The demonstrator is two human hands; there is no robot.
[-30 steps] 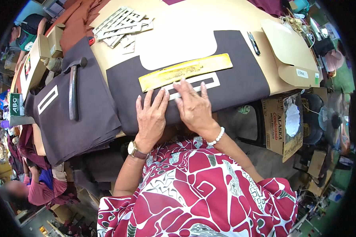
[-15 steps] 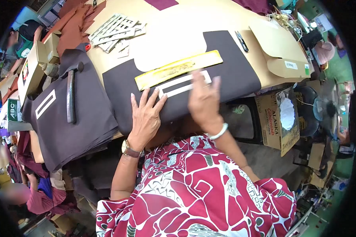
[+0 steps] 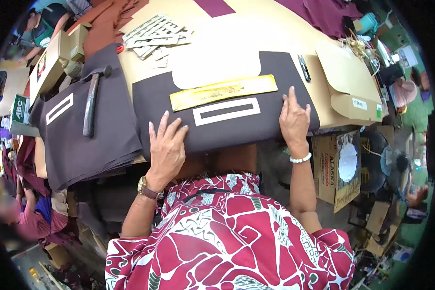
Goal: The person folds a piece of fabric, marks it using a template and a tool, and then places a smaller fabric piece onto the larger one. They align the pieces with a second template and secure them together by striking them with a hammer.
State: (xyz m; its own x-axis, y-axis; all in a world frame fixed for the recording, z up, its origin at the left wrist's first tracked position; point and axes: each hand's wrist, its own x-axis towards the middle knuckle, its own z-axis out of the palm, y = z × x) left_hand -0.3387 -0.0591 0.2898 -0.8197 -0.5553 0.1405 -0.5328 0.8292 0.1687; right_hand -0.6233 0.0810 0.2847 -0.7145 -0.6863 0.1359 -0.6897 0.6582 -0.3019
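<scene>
A dark fabric piece lies over the table's front edge. On it rests a white rectangular frame with a long slot. Just behind the frame is a yellow strip, its surface smudged. My left hand lies on the fabric left of the frame, fingers spread. My right hand touches the fabric's right part, fingers apart and holding nothing. A pale rounded sheet covers the fabric's far middle.
At left, a hammer and another white frame lie on stacked dark fabric. Several slotted card pieces are piled behind. Small thread snips lie near a cardboard folder on the right. Other people work around the table.
My right hand has moved right, off the white frame and onto the fabric's right side. My left hand has shifted slightly left, away from the frame.
</scene>
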